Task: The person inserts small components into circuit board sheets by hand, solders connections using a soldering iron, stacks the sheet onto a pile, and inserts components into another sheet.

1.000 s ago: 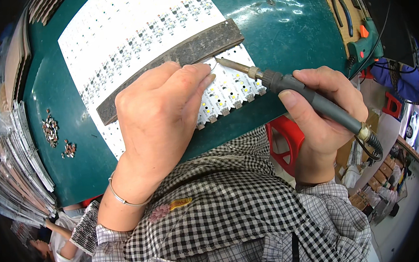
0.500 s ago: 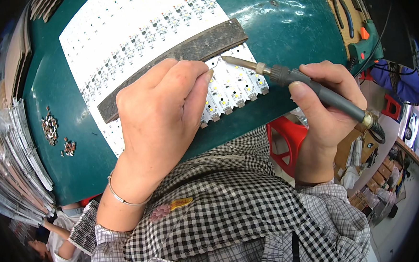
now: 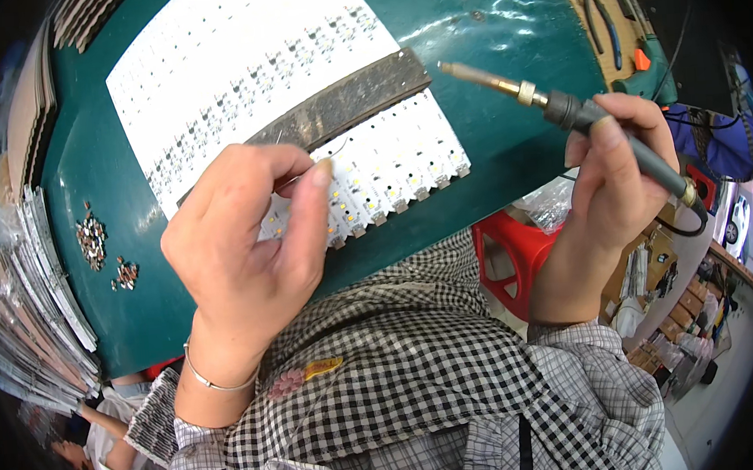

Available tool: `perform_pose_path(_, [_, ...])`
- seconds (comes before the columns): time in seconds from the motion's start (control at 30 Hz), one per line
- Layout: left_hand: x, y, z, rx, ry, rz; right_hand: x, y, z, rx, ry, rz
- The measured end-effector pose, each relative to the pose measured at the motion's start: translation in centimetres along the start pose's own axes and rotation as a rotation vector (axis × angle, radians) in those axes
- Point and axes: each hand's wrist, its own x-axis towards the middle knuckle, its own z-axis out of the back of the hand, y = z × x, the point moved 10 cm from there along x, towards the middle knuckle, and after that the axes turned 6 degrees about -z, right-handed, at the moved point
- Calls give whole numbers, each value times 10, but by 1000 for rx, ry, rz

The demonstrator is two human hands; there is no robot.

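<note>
My right hand [image 3: 612, 173] grips a soldering iron [image 3: 580, 112] by its dark handle. The iron's metal tip points up and left, over the green table and apart from the board. My left hand [image 3: 243, 234] is pinched over the near part of a white circuit board panel [image 3: 227, 50]. A thin, silvery solder wire [image 3: 342, 145] sticks out past its thumb and forefinger. Across the panel lies a dark, worn flat bar [image 3: 355, 97], its left part hidden behind my left hand. Rows of small yellow and dark components dot the panel, and its near edge is notched.
Small metal bits [image 3: 91, 239] lie in two heaps on the green tabletop [image 3: 484, 22]. Bundled strips [image 3: 48, 289] line the left edge. Pliers [image 3: 591, 15] and a green tool [image 3: 647, 76] are at the right. A red stool [image 3: 515, 248] stands below; another person [image 3: 113, 432] is at lower left.
The soldering iron has lifted off the board and moved right and up. My left hand has shifted left and slightly down with the wire. The bar and panel have shifted slightly.
</note>
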Motion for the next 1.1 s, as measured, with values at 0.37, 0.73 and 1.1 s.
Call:
perform_pose_path(0.37, [-23,-8,16,81,24,13,77,20,11,-624,-319,546])
perform_pose_path(0.73, [-24,4,12,32,87,101,6,38,-9,-389,-87,344])
perform_pose_path(1.1, [-16,5,-6,86,77,-51,-37,3,-56,-283,244,200])
